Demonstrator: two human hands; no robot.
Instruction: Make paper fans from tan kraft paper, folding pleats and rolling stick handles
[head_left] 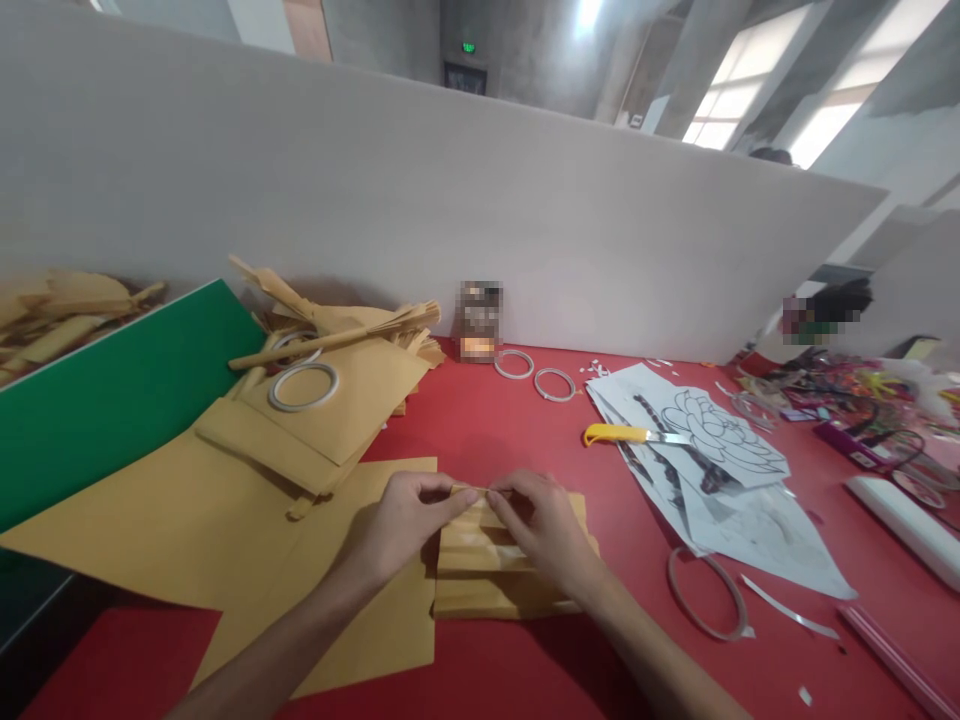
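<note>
a folded piece of brown paper lies on the red counter, its creases running side to side. the left hand has thumb and fingers together, clamped on its far edge; the right hand pinches the same edge just beside it. to the left, a flat brown sheet spreads out, with a paper pile beyond it and a green box farther left. to the right, a yellow-handled knife lies partly across printed drawings, near a tape ring. a pale partition stands behind.

Two slender, bare forearms
</note>
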